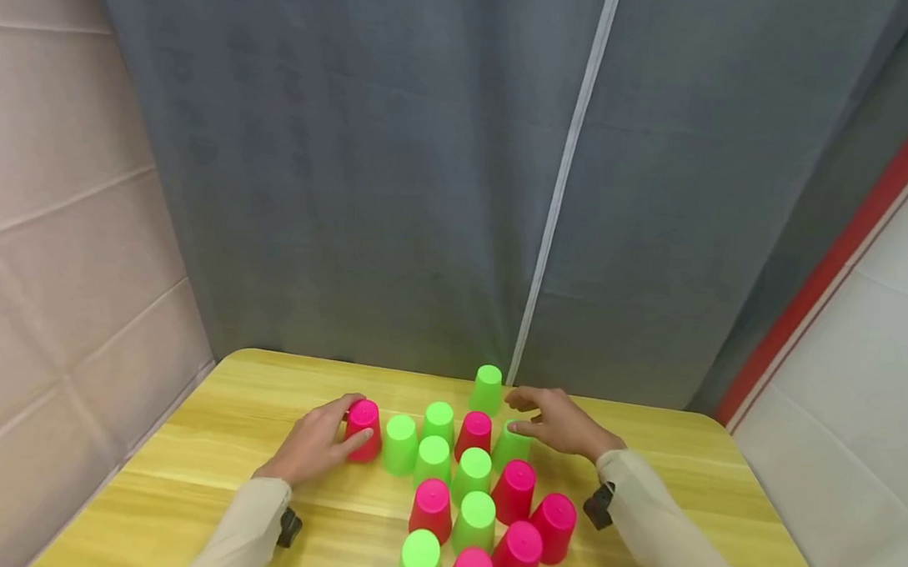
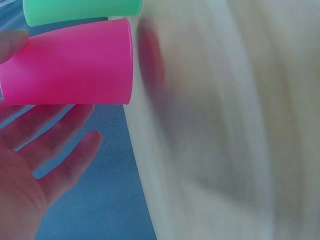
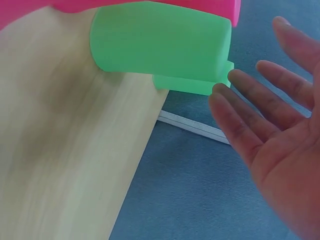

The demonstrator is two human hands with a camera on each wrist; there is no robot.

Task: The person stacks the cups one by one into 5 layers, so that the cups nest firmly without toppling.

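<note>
1. Head view: the left hand (image 1: 315, 442) rests on the wooden table (image 1: 193, 441) with its fingers wrapped loosely around a pink cup (image 1: 363, 429) standing upside down at the left end of the group. The thumb lies on the near side of the cup and the fingertips come round its far side. Just beyond those fingers, to the right, stands a green cup (image 1: 400, 443), also upside down.
2. Head view: the right hand (image 1: 562, 425) hovers with straight, relaxed fingers reaching toward another green cup (image 1: 510, 445); the fingertips are at its top edge. A further green cup (image 1: 486, 388) stands alone just past the fingertips, near the grey curtain (image 1: 398, 173). More pink and green cups stand packed together between the two hands and nearer the person.
3. Left wrist view: the pink cup (image 2: 70, 62) lies against the fingertips, the thumb (image 2: 12, 42) touching its closed end. The other fingers (image 2: 60, 150) are spread below it, not pressed on it here. The green cup (image 2: 82, 11) shows just beyond. The table is blurred.
4. Right wrist view: the open fingers (image 3: 240, 125) are straight and spread; one fingertip just meets the green cup (image 3: 160, 42). A pink cup edge sits right behind it.
</note>
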